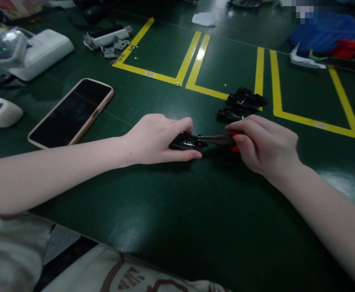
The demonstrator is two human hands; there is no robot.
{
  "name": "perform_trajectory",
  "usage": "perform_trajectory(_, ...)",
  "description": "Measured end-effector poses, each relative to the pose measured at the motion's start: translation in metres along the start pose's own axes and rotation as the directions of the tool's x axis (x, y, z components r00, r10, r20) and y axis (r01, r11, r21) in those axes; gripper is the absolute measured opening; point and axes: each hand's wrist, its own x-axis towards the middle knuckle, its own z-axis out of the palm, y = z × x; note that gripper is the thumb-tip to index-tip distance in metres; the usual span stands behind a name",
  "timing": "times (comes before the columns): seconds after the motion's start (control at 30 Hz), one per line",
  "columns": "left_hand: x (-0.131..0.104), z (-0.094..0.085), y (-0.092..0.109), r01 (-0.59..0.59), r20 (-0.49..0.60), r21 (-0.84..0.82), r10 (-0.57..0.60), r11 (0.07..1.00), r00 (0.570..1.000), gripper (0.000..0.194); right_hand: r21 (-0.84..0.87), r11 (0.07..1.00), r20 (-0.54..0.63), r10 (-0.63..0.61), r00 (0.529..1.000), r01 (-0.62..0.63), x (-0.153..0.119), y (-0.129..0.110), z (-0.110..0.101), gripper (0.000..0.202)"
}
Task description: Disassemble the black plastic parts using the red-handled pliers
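My left hand (161, 140) grips a glossy black part (188, 142) between thumb and fingers, low over the green table. From the right, my right hand (265, 144) is closed on pliers (215, 140) with red on the handle. The metal jaws of the pliers meet the right end of the black part; whether they pinch it is too small to tell. Just behind my right hand lie several similar black parts (242, 104) in a loose heap.
A phone (74, 111) lies left of my left hand, near a white rounded object (1, 111) and a white device (46, 50). Metal pieces (115, 46) sit at the back left. Yellow tape (153, 75) marks the green table (165, 211). A blue bin (326, 32) stands back right.
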Motion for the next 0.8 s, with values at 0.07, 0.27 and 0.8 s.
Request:
perform_trajectory(0.07,0.0005,-0.0004,-0.0004,-0.003,0.018,-0.011,0.003,1.000,1.000,0.051,0.003,1.000,0.023,0.026,0.999,-0.026,0.0001,-0.0012,-0.0008,0.026)
perform_trajectory(0.27,0.0021,0.0003,-0.0013,0.002,0.068,-0.054,0.002,0.999,0.998,0.053,-0.020,0.998,0.034,0.056,0.998,-0.056,-0.0004,-0.0042,-0.0024,0.028)
perform_trajectory(0.8,0.0010,0.0010,-0.0009,-0.012,0.007,-0.078,0.013,0.997,1.000,0.041,-0.002,1.000,0.016,0.006,1.000,-0.006,0.0032,-0.0012,-0.0009,0.019)
